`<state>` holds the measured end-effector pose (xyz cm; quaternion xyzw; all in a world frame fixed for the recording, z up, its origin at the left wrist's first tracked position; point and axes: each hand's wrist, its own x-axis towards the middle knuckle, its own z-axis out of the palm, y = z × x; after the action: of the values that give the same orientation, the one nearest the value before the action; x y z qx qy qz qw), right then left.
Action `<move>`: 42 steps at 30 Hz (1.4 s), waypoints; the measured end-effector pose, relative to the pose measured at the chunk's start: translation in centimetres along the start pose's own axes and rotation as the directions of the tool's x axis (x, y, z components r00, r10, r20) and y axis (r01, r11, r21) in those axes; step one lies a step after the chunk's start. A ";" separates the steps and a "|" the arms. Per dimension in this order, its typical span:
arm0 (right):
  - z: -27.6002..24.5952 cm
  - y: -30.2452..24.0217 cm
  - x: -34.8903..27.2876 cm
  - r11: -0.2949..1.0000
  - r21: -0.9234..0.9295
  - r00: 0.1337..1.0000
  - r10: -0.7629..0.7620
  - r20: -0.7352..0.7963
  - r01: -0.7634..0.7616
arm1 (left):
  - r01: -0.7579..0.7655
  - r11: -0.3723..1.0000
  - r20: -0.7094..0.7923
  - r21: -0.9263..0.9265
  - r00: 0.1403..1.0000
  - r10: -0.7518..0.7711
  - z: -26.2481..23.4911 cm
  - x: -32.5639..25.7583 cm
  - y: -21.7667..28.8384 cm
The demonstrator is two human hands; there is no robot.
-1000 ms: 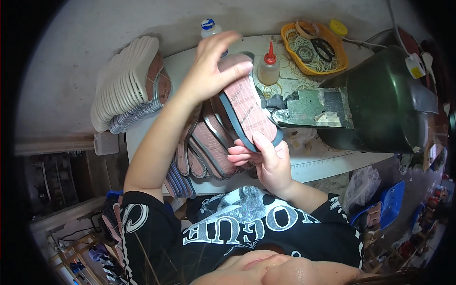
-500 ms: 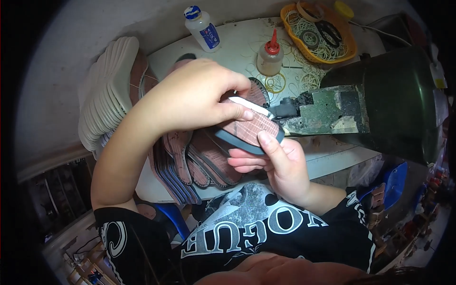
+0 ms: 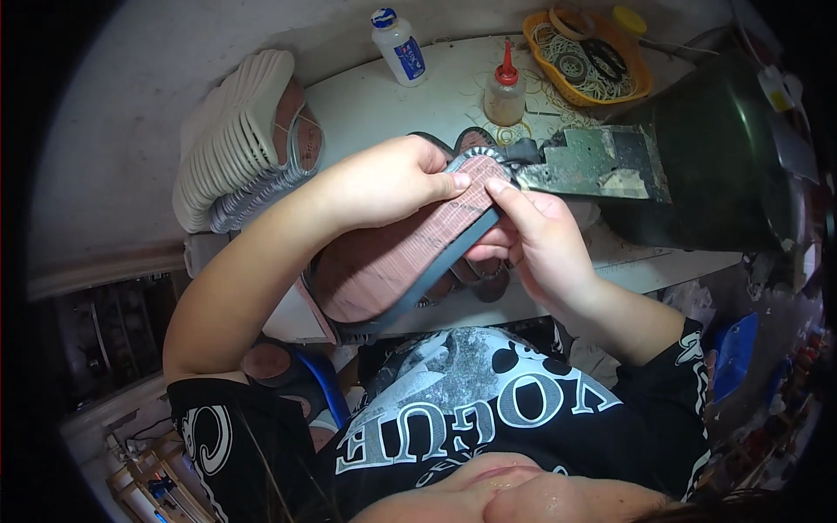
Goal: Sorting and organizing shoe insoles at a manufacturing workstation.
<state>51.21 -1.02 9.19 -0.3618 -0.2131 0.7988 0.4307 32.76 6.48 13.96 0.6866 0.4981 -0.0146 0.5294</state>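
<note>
I hold a shoe sole point(image 3: 392, 257) with a pinkish-red lining and a dark grey rim, its toe end pointing toward the machine. My left hand point(image 3: 392, 179) grips its upper edge with the thumb pressed on the lining near the toe. My right hand point(image 3: 532, 240) holds the same sole from the right side and underneath, index finger on the toe edge. The toe end sits against the worn metal plate point(image 3: 602, 161) of a dark green machine point(image 3: 724, 166).
A stack of white soles point(image 3: 231, 139) lies at the left of the white table point(image 3: 392, 100). A white bottle with a blue cap point(image 3: 397, 45), a red-tipped glue bottle point(image 3: 504, 87) and an orange basket of rubber bands point(image 3: 588, 57) stand at the back. More soles point(image 3: 475, 279) lie under my hands.
The sole has come down from a raised, tilted position and turned flat, its toe brought up to the machine's metal plate. Both hands moved with it.
</note>
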 end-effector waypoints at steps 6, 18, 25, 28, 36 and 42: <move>-1.1 -0.5 -0.4 0.997 -0.073 0.999 -0.019 0.031 0.021 | 0.204 0.921 0.047 -0.332 0.979 -0.200 1.7 -0.3 0.7; -2.7 1.8 -6.3 0.942 -0.313 0.984 0.153 0.089 -0.119 | 0.182 0.934 0.067 -0.308 0.983 -0.170 -0.1 0.8 0.5; -1.5 1.5 -2.9 0.993 -0.100 0.996 0.065 0.067 -0.058 | -0.036 0.978 -0.375 -0.204 0.926 -0.044 -0.5 2.5 -2.2; -1.2 1.7 -1.4 0.997 -0.062 0.996 0.056 0.066 -0.052 | -0.226 0.874 -0.302 -0.431 0.948 0.097 0.8 1.7 -2.6; 0.0 2.2 -1.7 0.998 -0.053 1.000 -0.022 0.022 0.023 | -0.189 0.835 -0.335 -0.516 0.942 0.006 2.2 1.5 -3.2; -0.4 3.4 -2.5 0.979 0.002 0.976 0.205 0.075 -0.206 | -0.113 0.810 -0.268 -0.576 0.962 -0.056 1.1 1.6 -2.1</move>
<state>50.58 -4.95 7.69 -0.3496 -0.1866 0.8531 0.3393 32.67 6.59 11.11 0.4926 0.5356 0.2420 0.6417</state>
